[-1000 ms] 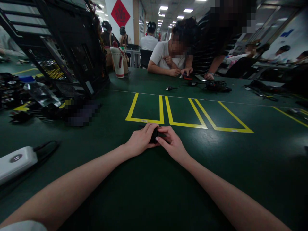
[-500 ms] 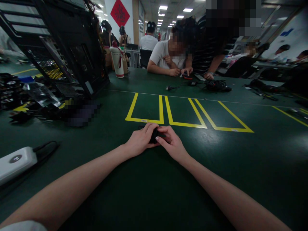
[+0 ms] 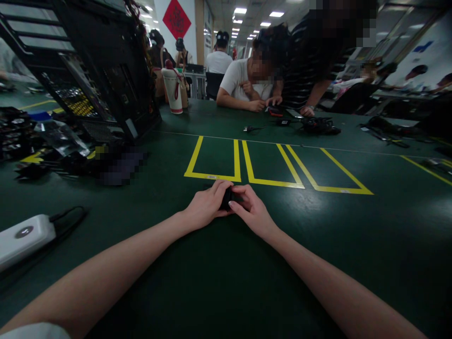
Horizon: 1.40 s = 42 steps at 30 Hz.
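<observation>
A small black object sits between my hands at the middle of the green table; its kind is hidden by my fingers. My left hand is closed over its left side and top. From the right, my right hand holds its edge, the thumb in front and the fingers curled behind. Just beyond my hands lie yellow tape outlines on the tabletop.
A large black computer case stands at the left, with a plastic bottle and black parts before it. A white power strip lies nearer. A paper cup, a plug and coiled cables are farther back, near two people.
My hands and the black object stay in place. Across the table, the standing person's upper body shifts slightly and the hand by the red-edged device moves a little.
</observation>
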{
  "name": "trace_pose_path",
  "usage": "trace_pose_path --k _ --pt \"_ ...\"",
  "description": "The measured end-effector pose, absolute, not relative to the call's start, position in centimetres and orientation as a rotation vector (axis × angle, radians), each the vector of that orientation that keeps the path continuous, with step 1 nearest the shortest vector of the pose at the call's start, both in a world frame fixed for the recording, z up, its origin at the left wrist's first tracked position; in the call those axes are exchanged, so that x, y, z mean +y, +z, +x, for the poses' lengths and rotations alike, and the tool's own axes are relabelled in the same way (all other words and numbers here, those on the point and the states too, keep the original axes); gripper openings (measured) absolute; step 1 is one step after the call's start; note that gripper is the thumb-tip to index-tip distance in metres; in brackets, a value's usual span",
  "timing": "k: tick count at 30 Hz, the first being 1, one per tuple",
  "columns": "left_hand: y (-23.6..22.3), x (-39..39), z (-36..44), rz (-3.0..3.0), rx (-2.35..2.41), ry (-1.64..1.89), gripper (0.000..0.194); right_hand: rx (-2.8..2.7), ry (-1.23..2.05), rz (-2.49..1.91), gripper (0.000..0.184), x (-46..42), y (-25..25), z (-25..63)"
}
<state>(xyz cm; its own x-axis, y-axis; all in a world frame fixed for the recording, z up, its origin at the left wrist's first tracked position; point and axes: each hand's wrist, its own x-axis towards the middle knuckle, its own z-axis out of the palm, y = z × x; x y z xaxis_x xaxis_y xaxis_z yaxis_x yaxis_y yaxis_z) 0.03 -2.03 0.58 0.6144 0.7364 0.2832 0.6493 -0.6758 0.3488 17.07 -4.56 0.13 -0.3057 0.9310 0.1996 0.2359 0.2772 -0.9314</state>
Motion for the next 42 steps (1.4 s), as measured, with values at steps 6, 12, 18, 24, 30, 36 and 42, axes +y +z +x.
trace_pose_path --k 6,12,18,24,30,36,42 --pt "0.56 -1.97 0.04 2.615 1.134 0.613 0.057 -1.698 1.070 -1.095 0.023 -4.40 0.01 17.09" --pt "0.63 -2.04 -0.05 2.624 1.134 0.604 0.057 -1.733 1.070 -1.118 0.025 -4.45 0.05 17.11" --pt "0.62 -2.07 0.06 2.621 1.132 0.619 0.057 -1.716 1.049 -1.071 0.017 -4.51 0.10 17.10" --pt "0.48 -1.95 0.04 2.621 1.129 0.617 0.058 -1.701 1.064 -1.087 0.023 -4.47 0.07 17.05" --pt "0.45 -1.94 0.16 2.611 1.169 0.597 0.058 -1.736 1.047 -1.110 0.025 -4.45 -0.03 17.04" --pt "0.51 -2.00 0.01 2.620 1.137 0.623 0.058 -1.707 1.083 -1.068 0.019 -4.45 -0.07 17.06" --pt "0.56 -1.96 0.05 2.617 1.143 0.621 0.057 -1.699 1.057 -1.083 0.022 -4.37 -0.08 17.10"
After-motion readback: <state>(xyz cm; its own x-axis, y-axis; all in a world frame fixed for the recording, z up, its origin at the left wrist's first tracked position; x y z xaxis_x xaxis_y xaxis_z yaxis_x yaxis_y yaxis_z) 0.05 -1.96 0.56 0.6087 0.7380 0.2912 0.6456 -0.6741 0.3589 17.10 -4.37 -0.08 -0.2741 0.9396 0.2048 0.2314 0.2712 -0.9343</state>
